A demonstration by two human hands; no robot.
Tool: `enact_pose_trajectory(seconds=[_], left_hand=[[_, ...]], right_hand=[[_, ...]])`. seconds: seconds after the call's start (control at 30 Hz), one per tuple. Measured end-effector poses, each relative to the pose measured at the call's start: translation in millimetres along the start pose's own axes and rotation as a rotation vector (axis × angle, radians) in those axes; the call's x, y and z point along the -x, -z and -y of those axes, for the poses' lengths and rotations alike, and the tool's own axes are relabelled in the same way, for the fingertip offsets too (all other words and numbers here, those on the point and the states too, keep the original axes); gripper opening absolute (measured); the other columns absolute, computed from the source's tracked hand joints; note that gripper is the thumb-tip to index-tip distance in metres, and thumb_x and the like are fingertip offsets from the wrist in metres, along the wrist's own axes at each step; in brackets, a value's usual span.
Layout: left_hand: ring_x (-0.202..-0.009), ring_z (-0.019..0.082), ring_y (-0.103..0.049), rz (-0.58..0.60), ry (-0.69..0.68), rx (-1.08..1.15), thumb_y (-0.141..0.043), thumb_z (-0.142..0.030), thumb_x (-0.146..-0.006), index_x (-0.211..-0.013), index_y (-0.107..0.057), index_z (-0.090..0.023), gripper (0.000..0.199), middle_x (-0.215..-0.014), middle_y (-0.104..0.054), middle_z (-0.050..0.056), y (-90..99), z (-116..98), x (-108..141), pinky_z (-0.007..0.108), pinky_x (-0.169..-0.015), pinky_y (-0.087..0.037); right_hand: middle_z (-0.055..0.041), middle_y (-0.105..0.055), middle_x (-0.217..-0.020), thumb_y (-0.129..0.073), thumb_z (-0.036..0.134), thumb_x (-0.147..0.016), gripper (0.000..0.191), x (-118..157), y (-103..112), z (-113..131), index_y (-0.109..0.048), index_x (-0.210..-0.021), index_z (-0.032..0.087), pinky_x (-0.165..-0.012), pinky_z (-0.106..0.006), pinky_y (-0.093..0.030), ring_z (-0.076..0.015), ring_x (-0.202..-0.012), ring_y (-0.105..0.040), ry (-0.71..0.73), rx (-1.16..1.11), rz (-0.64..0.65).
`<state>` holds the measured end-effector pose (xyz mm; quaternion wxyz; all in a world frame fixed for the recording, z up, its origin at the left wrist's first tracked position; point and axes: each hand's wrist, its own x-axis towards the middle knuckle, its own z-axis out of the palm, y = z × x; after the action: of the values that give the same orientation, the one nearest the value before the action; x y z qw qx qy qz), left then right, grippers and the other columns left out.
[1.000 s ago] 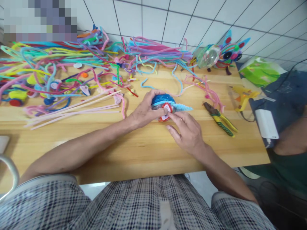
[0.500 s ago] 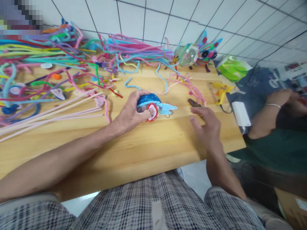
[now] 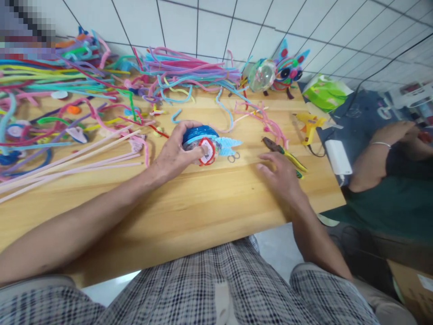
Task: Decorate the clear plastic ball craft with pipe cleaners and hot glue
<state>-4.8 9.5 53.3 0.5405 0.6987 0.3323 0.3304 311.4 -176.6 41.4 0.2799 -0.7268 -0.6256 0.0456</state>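
Observation:
My left hand [image 3: 177, 151] is wrapped round a pipe-cleaner fish [image 3: 202, 131] with a blue coiled top, a clear-looking side and a red-rimmed white patch under my thumb. Light blue fin-like pieces [image 3: 230, 145] stick out at its right. Just below them lie small wire rings [image 3: 233, 157] on the wood. My right hand [image 3: 279, 174] hovers over the table with its fingers apart, holding nothing. Beside it rests a pair of pliers [image 3: 287, 155] with yellow-green handles, partly hidden by the hand.
Pipe cleaners [image 3: 189, 67] lie in heaps along the wall and at the left. A clear ball with a colourful figure [image 3: 287, 72] stands at the back. At the right are a yellow glue gun [image 3: 309, 125], a white box [image 3: 338, 157], a green bag [image 3: 326, 93] and another person's arm [image 3: 375, 153].
My right hand has shifted slightly left and down, baring more of the pliers. The view has turned a little, and my left hand still grips the fish.

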Motion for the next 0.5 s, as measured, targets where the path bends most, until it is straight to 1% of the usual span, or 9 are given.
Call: enact_pose_trajectory(seconds=[0.07, 0.13, 0.2, 0.3, 0.4, 0.5], left_hand=[[-0.116, 0.028, -0.075, 0.012, 0.004, 0.020, -0.087, -0.048, -0.084, -0.139, -0.060, -0.022, 0.067, -0.131, -0.075, 0.010, 1.9, 0.9, -1.3, 0.042, -0.101, -0.067], [-0.117, 0.028, -0.075, 0.033, -0.004, 0.029, -0.088, -0.049, -0.084, -0.140, -0.060, -0.022, 0.068, -0.132, -0.074, 0.010, 2.8, 1.9, -1.9, 0.042, -0.101, -0.067], [-0.117, 0.028, -0.075, 0.041, -0.011, 0.023, -0.087, -0.050, -0.085, -0.140, -0.060, -0.022, 0.067, -0.133, -0.074, 0.010, 3.1, 2.6, -2.2, 0.041, -0.101, -0.066], [-0.118, 0.027, -0.074, 0.018, -0.006, -0.004, -0.086, -0.048, -0.083, -0.139, -0.062, -0.022, 0.066, -0.134, -0.073, 0.009, 3.4, 1.6, -2.8, 0.041, -0.102, -0.065], [-0.122, 0.028, -0.073, 0.032, -0.008, -0.016, -0.085, -0.046, -0.080, -0.138, -0.063, -0.021, 0.068, -0.136, -0.072, 0.010, 3.9, -1.9, -3.2, 0.041, -0.105, -0.064], [-0.124, 0.028, -0.072, 0.068, -0.013, -0.008, -0.083, -0.044, -0.081, -0.140, -0.061, -0.021, 0.067, -0.140, -0.071, 0.011, 3.9, -5.6, -3.2, 0.042, -0.107, -0.063]], right_hand=[[-0.0106, -0.085, -0.120, -0.071, 0.042, -0.106, 0.023, -12.3, -14.7, 18.2, -0.080, -0.120, 0.026, -0.107, -0.053, -0.063, -0.0309, -0.116, -0.078, 0.111, -0.008, 0.063], [-0.0117, -0.084, -0.121, -0.071, 0.037, -0.107, 0.021, -27.9, -28.9, 29.6, -0.079, -0.121, 0.025, -0.107, -0.052, -0.062, -0.0310, -0.117, -0.076, 0.183, 0.014, 0.104], [-0.0128, -0.082, -0.119, -0.074, 0.036, -0.105, 0.020, -44.2, -41.7, 34.8, -0.078, -0.119, 0.023, -0.106, -0.051, -0.060, -0.0317, -0.115, -0.073, 0.205, 0.059, 0.146], [-0.0129, -0.078, -0.110, -0.077, 0.033, -0.101, 0.015, -64.3, -55.0, 34.8, -0.078, -0.108, 0.020, -0.098, -0.046, -0.058, -0.0308, -0.106, -0.069, 0.210, 0.140, 0.226], [-0.0113, -0.076, -0.102, -0.072, 0.029, -0.101, 0.009, -76.0, -57.6, 32.2, -0.075, -0.100, 0.021, -0.091, -0.042, -0.055, -0.0286, -0.098, -0.067, 0.219, 0.160, 0.316], [-0.0105, -0.076, -0.100, -0.069, 0.030, -0.102, 0.010, -79.7, -50.1, 31.9, -0.073, -0.099, 0.021, -0.088, -0.040, -0.054, -0.0286, -0.097, -0.069, 0.178, 0.132, 0.377]])
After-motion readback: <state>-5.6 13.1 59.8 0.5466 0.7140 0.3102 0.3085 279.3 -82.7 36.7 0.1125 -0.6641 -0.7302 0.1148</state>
